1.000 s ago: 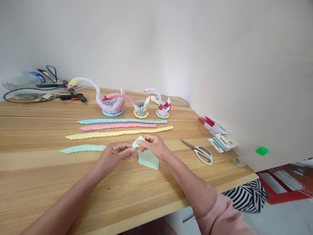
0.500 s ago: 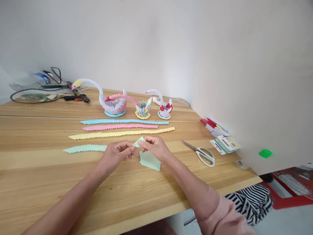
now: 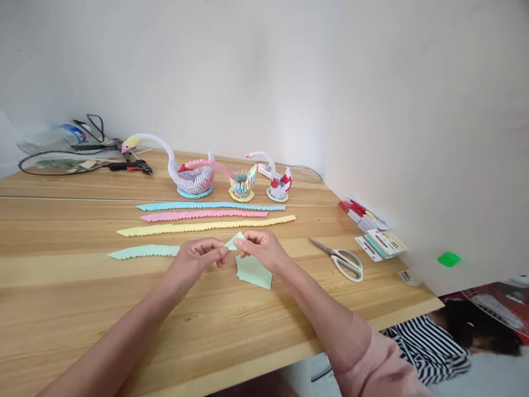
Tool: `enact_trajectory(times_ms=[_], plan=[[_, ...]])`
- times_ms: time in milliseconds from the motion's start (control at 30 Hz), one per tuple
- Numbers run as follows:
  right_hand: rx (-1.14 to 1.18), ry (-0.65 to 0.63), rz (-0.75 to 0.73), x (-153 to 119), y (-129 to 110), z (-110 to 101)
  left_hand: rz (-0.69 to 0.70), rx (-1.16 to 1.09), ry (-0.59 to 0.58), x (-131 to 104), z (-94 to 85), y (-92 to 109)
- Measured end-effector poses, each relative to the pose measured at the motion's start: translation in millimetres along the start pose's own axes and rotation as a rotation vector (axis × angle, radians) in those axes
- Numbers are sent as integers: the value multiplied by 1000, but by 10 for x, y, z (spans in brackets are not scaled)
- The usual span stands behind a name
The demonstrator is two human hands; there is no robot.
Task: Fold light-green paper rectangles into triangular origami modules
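Between my two hands is a small folded piece of light green paper (image 3: 235, 241), its pointed corner up. My left hand (image 3: 203, 255) pinches its left end with thumb and fingers. The right side is gripped by my right hand (image 3: 261, 248), thumb pressed on the paper's face. Just below lie flat sheets of green paper (image 3: 254, 271) on the wooden table (image 3: 198, 336). A green strip of interlocked folded paper pieces (image 3: 142, 252) lies left of my left hand, its right end hidden behind that hand.
Yellow (image 3: 206, 225), pink (image 3: 202, 215) and blue (image 3: 210, 206) paper strips lie beyond my hands. Three paper swans, one large and white (image 3: 198, 179), stand behind them. Scissors (image 3: 347, 264) and paper packs (image 3: 382, 242) are right. A glue gun (image 3: 130, 166) lies far left. A person in stripes (image 3: 430, 342) is below the table's right edge.
My hands and the folded green paper stay almost in place. At the lower right, the person in stripes has shifted, and dark hair now shows.
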State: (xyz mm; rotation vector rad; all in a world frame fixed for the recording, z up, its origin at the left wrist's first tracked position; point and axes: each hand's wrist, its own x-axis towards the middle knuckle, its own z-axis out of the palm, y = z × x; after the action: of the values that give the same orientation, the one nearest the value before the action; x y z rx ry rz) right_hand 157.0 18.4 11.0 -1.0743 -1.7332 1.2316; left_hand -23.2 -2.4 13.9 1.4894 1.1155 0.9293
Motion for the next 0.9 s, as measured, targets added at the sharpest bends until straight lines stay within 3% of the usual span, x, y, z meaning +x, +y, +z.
enact_trajectory(times_ms=[233, 667, 900], plan=[[-63, -15, -23, 5, 12, -6, 3, 34, -52, -10, 12, 38], [-90, -67, -5, -12, -17, -8, 85, 248, 35, -3, 4, -6], [-180, -76, -35, -20, 27, 25, 78, 47, 41, 37, 63, -55]])
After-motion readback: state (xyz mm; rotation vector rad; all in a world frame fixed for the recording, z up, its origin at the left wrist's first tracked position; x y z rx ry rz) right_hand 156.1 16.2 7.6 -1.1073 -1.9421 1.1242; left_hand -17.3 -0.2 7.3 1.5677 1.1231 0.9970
